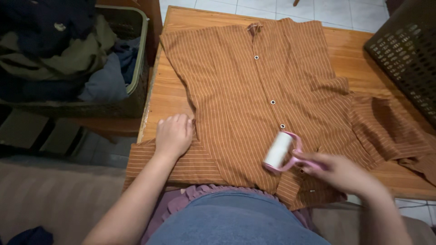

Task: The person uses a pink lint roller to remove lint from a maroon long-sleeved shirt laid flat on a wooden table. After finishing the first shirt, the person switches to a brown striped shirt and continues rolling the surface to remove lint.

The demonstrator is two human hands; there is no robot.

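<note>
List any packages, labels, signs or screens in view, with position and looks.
None in view. Only a striped brown shirt on the wooden table, a pink-handled lint roller in the right hand, the left hand flat on the shirt, and two laundry baskets.

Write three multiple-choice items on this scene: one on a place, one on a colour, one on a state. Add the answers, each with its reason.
1. Where does the left hand rest?
A. On the brown striped shirt's sleeve
B. In the green laundry basket
C. On the floor

2. What colour is the frame of the white-rolled lint roller?
A. Blue
B. Pink
C. Black

3. How does the shirt lie?
A. Folded into a square
B. Hanging on a hanger
C. Spread flat on the wooden table

Answers: 1 A, the palm presses the sleeve near the table's edge. 2 B, pink handle in the right hand. 3 C, its buttoned front lies open to view.
</note>
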